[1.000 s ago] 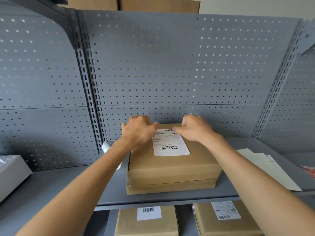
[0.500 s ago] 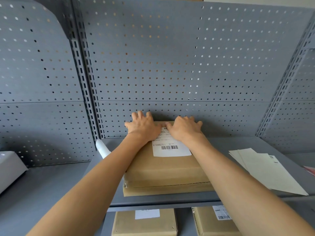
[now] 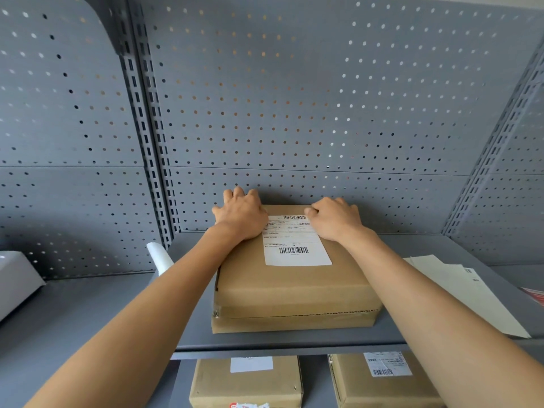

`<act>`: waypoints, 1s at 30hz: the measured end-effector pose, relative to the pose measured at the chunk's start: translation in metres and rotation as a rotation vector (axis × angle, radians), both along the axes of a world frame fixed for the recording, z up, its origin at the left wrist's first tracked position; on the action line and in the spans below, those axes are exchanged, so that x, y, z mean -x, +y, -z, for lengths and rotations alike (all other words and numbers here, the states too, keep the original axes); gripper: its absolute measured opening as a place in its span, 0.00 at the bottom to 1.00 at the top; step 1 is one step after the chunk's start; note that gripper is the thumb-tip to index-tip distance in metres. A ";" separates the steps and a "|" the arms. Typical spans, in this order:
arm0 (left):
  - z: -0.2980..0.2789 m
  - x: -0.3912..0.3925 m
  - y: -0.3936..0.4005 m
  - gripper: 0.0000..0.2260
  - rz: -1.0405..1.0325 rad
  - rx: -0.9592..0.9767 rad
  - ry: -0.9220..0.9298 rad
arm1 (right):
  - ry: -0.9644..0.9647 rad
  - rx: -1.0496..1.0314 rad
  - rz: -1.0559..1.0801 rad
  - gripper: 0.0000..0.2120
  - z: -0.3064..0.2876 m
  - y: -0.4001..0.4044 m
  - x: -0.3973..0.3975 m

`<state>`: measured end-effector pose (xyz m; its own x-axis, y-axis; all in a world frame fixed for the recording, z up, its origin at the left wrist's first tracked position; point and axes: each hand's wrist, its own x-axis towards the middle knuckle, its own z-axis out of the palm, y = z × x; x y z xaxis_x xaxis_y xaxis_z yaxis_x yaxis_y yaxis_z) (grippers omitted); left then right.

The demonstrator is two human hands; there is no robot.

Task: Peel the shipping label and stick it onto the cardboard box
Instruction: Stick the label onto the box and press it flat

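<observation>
While both hands rest palm-down on the top face of the cardboard box, the shipping label lies flat on that face, between the two grips and extending from them toward the person. The left hand covers the label's far left corner; its fingers are spread and extend over the far left edge of the box, so this grip is open and presses flat rather than clasping anything. The right hand sits on the label's far right corner with its fingers curled loosely under at the knuckles; it encloses nothing visible and bears down on the box top. Both barcodes on the label remain exposed between and below the grips.

The cardboard box sits on a grey metal shelf, directly under both grips, with its far side near the perforated back panel.

To the left of the left grip, a white paper roll projects from behind the forearm. Farther left, a white device stands on the lower shelf section. To the right of the right grip, loose paper sheets lie flat on the shelf, well apart from the box.

Below the shelf, nearer the person than both grips, two further labelled boxes stand side by side.
</observation>
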<state>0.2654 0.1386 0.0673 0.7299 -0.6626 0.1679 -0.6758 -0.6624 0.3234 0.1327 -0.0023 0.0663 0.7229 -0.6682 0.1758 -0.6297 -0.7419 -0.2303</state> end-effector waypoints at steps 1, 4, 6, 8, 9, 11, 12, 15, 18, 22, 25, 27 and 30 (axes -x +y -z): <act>0.000 0.000 0.001 0.13 0.003 0.007 0.004 | -0.011 0.003 -0.002 0.21 0.001 -0.001 0.000; 0.000 -0.001 0.004 0.13 0.019 0.031 0.006 | -0.051 -0.009 0.006 0.17 0.000 -0.003 0.003; -0.002 0.001 0.009 0.14 0.030 0.038 0.006 | -0.054 -0.023 0.002 0.17 -0.003 -0.001 0.006; -0.004 0.005 0.015 0.20 0.026 0.034 0.059 | -0.048 -0.009 -0.005 0.18 -0.006 0.004 0.012; -0.005 0.008 0.019 0.24 0.019 0.019 0.095 | -0.029 0.009 -0.002 0.19 -0.007 0.008 0.014; -0.006 0.016 0.023 0.32 0.015 -0.055 0.122 | 0.047 -0.016 0.031 0.26 -0.012 0.019 0.017; -0.005 0.020 0.023 0.34 0.016 -0.095 0.112 | 0.101 -0.053 0.057 0.30 -0.011 0.024 0.016; 0.000 0.030 0.021 0.38 0.003 -0.164 0.070 | 0.221 -0.091 0.088 0.43 -0.003 0.034 0.010; 0.001 0.032 0.019 0.37 0.003 -0.187 0.023 | 0.237 -0.077 0.090 0.45 0.002 0.034 0.007; 0.001 0.030 0.021 0.32 0.016 -0.195 0.033 | 0.236 -0.105 0.072 0.40 0.002 0.033 0.009; 0.003 0.027 0.023 0.28 0.030 -0.183 0.037 | 0.234 -0.123 0.043 0.36 0.001 0.031 0.013; 0.004 0.025 0.023 0.26 0.037 -0.178 0.036 | 0.235 -0.127 0.014 0.33 0.000 0.027 0.017; 0.004 0.022 0.023 0.24 0.051 -0.171 0.050 | 0.237 -0.132 -0.028 0.31 0.000 0.019 0.022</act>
